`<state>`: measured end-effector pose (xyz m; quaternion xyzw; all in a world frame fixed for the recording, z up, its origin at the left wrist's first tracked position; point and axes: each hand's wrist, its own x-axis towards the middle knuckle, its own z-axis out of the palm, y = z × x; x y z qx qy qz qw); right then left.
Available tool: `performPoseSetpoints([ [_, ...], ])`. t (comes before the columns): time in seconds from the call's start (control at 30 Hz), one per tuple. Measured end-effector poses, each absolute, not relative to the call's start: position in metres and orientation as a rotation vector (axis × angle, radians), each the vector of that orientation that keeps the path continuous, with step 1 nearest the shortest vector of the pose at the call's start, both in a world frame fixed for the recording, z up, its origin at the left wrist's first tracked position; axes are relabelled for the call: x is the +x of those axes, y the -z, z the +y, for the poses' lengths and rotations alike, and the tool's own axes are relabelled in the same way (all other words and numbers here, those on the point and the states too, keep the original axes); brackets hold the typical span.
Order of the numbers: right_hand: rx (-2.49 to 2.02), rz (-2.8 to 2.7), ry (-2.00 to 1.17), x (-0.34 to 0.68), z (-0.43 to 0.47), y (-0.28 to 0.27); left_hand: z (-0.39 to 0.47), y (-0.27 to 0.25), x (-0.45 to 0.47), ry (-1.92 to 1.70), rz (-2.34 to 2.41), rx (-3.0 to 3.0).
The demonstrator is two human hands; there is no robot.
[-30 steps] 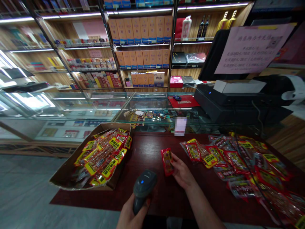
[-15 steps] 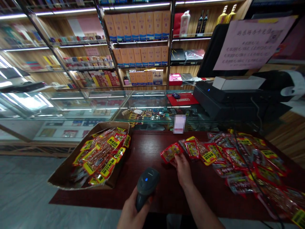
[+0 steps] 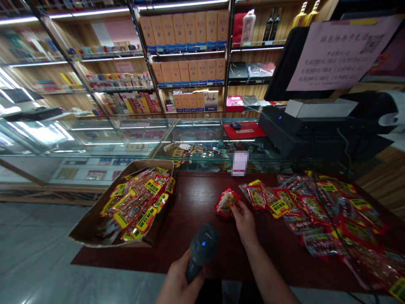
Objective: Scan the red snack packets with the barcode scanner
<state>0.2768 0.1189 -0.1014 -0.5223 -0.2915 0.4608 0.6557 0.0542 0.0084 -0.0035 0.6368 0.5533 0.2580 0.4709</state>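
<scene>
My left hand (image 3: 185, 276) is wrapped round the handle of a dark grey barcode scanner (image 3: 204, 247), which has a blue light on top. The scanner is held above the near edge of the brown table (image 3: 196, 202). My right hand (image 3: 243, 221) pinches the right edge of a small red and yellow snack packet (image 3: 227, 202) over the middle of the table. Many similar packets (image 3: 311, 209) lie spread to the right of that hand. On the left, an open cardboard box (image 3: 85, 223) holds a heap of red snack packets with yellow labels (image 3: 145, 190).
Behind the table runs a glass display counter (image 3: 133, 124). A red mouse pad (image 3: 243, 131) with a mouse (image 3: 236, 125) lies on it. A monitor with a pink paper sign (image 3: 344, 55) stands at the right. A black cable (image 3: 329, 211) crosses the packets.
The scanner has shifted slightly right. The packet in my right hand has turned, its left end lower and its right end higher; my fingers now hold it at its right edge.
</scene>
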Motion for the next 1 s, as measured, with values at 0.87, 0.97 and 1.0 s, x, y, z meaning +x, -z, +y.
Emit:
performPoseSetpoints([
  [0.87,-1.156,-0.795,-1.198,0.245,0.117,0.076,0.009,0.005,0.047,-0.874,1.405,1.305],
  [0.97,-1.092,-0.735,-1.256,0.214,0.142,0.046,0.006,0.009,0.039,-0.959,1.485,1.204],
  [1.0,-1.053,-0.723,-1.276,0.2,0.152,0.034,0.004,0.01,0.036,-0.973,1.508,1.177],
])
